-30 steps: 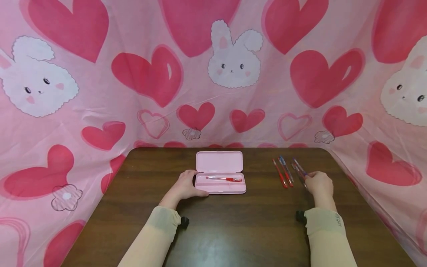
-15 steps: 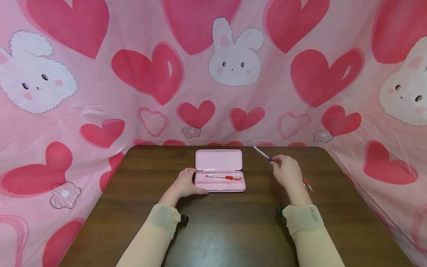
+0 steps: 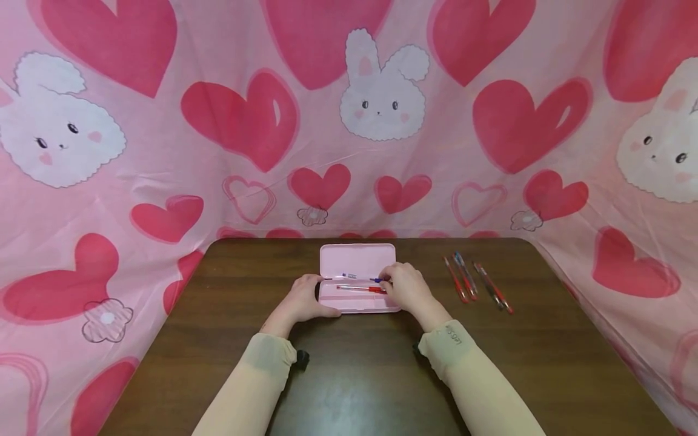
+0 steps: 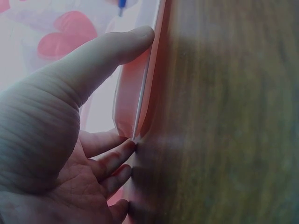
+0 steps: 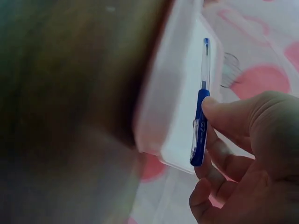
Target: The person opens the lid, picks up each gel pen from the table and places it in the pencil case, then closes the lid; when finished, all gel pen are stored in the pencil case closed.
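Note:
The pink pencil case [image 3: 343, 306] lies on the table with its lid [image 3: 354, 257] raised. My left hand [image 3: 299, 300] holds its left end, thumb along the front wall and fingers at the short side, as the left wrist view shows. Between the thumb and fingers of my right hand [image 3: 408, 288] is a clear-barrelled gel pen with a blue grip [image 5: 201, 123], pinched above the case's right part. A red gel pen [image 3: 376, 290] lies lengthwise in the case's rear compartment. My right fingertips partly cover the case's right end.
To the right, several pens lie on the brown table [image 3: 360, 369], among them a red pen [image 3: 455, 280], one with a blue end and red grip [image 3: 466, 278], and another red pen [image 3: 497, 290] beside a dark one. A heart-and-rabbit cloth [image 3: 382, 181] hangs behind.
My right hand has picked up the blue pen from the group at the right and carried it left to the case. The left hand stays at the case's left end.

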Demonstrator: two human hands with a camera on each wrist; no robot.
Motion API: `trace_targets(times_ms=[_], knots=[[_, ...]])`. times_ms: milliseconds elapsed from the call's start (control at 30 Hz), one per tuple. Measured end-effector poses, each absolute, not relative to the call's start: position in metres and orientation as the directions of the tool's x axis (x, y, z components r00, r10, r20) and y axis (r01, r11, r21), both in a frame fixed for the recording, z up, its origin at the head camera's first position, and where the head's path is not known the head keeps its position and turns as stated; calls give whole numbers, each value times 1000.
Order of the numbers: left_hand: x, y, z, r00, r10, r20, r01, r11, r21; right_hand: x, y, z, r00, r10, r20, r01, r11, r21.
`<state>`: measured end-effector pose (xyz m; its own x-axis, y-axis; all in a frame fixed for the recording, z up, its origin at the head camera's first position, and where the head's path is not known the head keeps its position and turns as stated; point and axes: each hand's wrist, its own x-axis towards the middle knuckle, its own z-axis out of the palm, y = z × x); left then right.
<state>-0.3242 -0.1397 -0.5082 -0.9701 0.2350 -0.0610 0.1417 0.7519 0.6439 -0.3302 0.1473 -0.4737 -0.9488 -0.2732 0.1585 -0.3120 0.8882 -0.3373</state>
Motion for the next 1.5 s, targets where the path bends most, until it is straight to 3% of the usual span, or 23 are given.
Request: trace_targets(times_ms=[333,667,833,1133,1500], knots=[[-327,-140,-510,-969,241,-52,154,757,635,-334,141,-486,-914,-383,135,-406,850,-335],[-327,-142,-513,-968,240,-69,145,765,628,-341,141,-487,-916,-387,108,-399,847,-352],[-327,-142,-513,-969,238,-67,143,762,632,-340,150,-478,-933,-336,127,-358,836,-416],[-325,-144,-513,-971,230,-65,137,758,638,-342,200,-461,-942,-153,298,-289,823,-489],[-324,-141,-509,-971,227,-75,128,757,641,-328,293,-471,-943,97,319,-59,894,-445]])
